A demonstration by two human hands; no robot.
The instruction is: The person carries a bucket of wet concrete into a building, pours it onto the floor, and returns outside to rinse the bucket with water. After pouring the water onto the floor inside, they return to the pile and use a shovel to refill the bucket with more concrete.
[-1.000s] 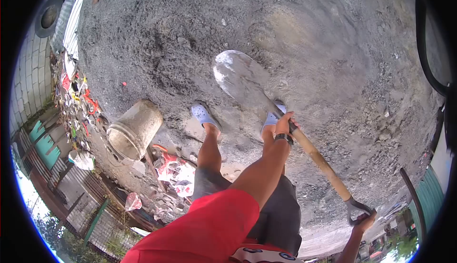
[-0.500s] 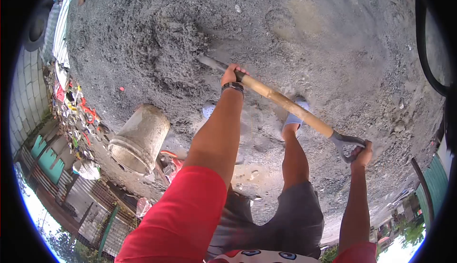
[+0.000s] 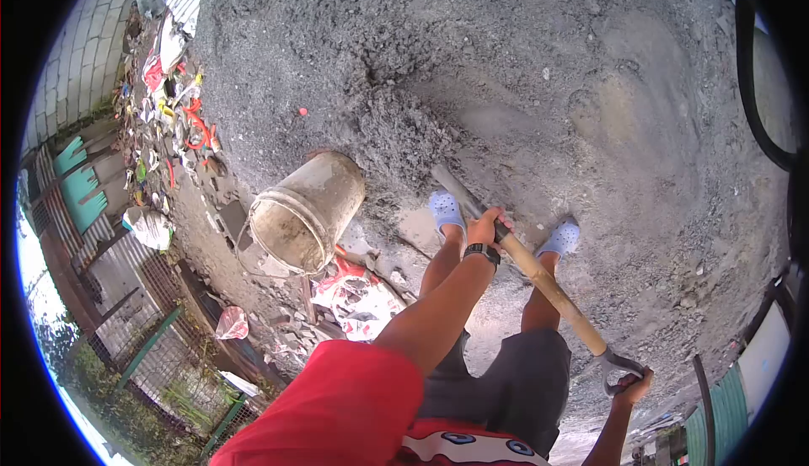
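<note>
A shovel (image 3: 552,288) with a wooden shaft slants across the view in front of my legs. My left hand (image 3: 489,228), a dark watch on its wrist, is wrapped round the lower shaft near the metal socket. At the other end my right hand (image 3: 634,387) is closed on the dark D-shaped grip. The blade's visible part touches the edge of a grey pile of wet-looking sand or mix (image 3: 396,120); its tip is not clearly seen. To the left of the blade a dirty bucket (image 3: 324,192) lies on its side, its mouth toward me.
My feet in light-blue clogs (image 3: 563,237) stand beside the pile. Scattered litter (image 3: 181,129) and a red-and-white plastic bag (image 3: 358,297) lie to the left. A block wall (image 3: 72,70) and a wire fence (image 3: 164,356) border that side. Grey gravelly ground (image 3: 657,196) extends right.
The view has shifted left, so the bucket and pile appear farther right. My hands and the shovel have drawn back toward my feet, with the blade nearer the left clog.
</note>
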